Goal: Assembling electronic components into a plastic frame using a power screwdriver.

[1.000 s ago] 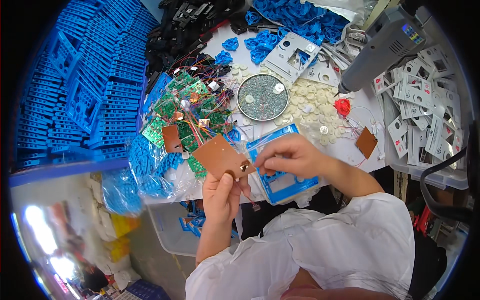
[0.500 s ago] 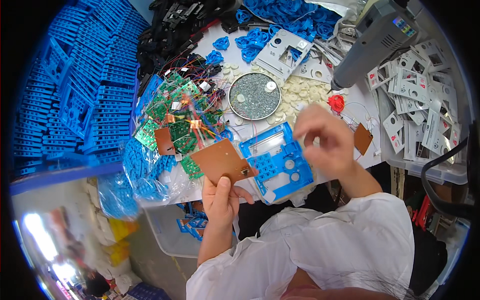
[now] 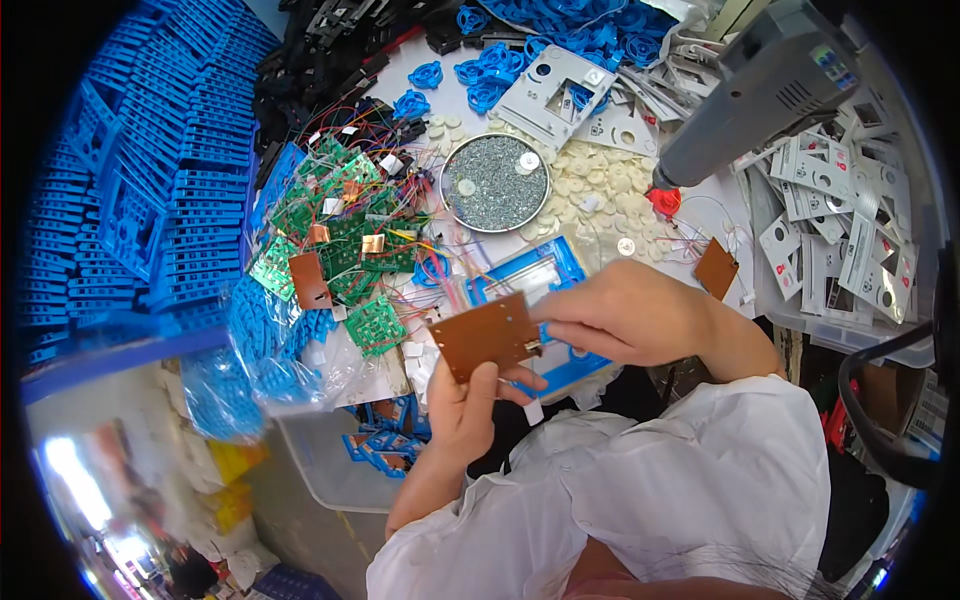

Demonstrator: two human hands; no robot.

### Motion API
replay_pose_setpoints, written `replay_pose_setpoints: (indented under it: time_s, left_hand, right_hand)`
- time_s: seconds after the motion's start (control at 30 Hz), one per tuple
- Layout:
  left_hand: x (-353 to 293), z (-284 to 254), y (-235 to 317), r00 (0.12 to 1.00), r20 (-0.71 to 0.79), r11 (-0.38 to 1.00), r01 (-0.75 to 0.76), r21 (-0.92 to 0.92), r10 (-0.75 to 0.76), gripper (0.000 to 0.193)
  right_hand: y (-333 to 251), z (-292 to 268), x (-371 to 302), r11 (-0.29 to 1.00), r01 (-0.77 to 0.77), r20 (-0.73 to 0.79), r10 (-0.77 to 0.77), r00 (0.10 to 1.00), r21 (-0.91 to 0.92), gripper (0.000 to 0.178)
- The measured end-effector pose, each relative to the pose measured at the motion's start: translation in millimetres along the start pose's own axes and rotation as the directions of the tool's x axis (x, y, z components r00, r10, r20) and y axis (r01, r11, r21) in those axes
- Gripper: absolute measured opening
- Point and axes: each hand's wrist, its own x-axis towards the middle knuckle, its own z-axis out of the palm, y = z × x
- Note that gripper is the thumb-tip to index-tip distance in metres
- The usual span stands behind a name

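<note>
Left hand [image 3: 468, 400] grips the brown board [image 3: 487, 336] from below, thumb up its face, held over the blue frame [image 3: 540, 280] at the counter [image 3: 720, 215] edge. Right hand [image 3: 625, 312] pinches the board's right edge, fingers closed on it. Green boards [image 3: 345, 235] lie to the left, the round tin [image 3: 495, 182] just beyond.

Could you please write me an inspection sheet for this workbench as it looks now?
Surface: white table, mostly covered.
Job's things: brown circuit board over a blue plastic frame.
Clutter: green circuit boards, round tin, white discs, stacked blue frames, grey electric tool, grey panels.
Grips: left hand holds the board; right hand pinches its edge.
Cables: coloured wires among the boards.
Surroundings: black parts.
</note>
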Motion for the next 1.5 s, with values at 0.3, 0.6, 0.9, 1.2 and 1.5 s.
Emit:
replay_pose_setpoints:
  time_s: [0.3, 0.6, 0.9, 1.2, 1.5]
  left_hand:
    - [-24.7, 22.0, -25.2, 0.936, 0.157, 0.945, 0.325, -0.040, -0.316, 0.041]
    - [-57.8, 7.0, -34.8, 0.863, 0.279, 0.722, 0.505, -0.472, -0.421, 0.073]
    - [-48.7, 11.7, -28.6, 0.877, 0.346, 0.745, 0.470, -0.473, -0.333, 0.085]
    - [-38.9, 19.5, -32.8, 0.803, 0.491, 0.766, 0.538, -0.352, -0.338, 0.085]
    - [-33.0, 14.9, -39.9, 0.763, 0.509, 0.651, 0.626, -0.430, -0.398, 0.079]
  right_hand:
    - [18.0, 31.4, -34.9, 0.929, -0.151, 0.020, 0.153, 0.988, 0.339, 0.035]
    - [38.7, 33.7, -3.2, 0.884, -0.397, 0.167, 0.365, 0.916, 0.245, 0.036]
    - [8.7, 5.1, -6.6, 0.970, -0.127, 0.039, 0.138, 0.990, -0.208, 0.034]
    - [-27.9, -11.5, -39.1, 0.933, -0.156, 0.085, 0.193, 0.978, -0.326, 0.026]
    - [28.7, 11.1, -2.4, 0.863, -0.405, 0.365, 0.288, 0.885, 0.301, 0.037]
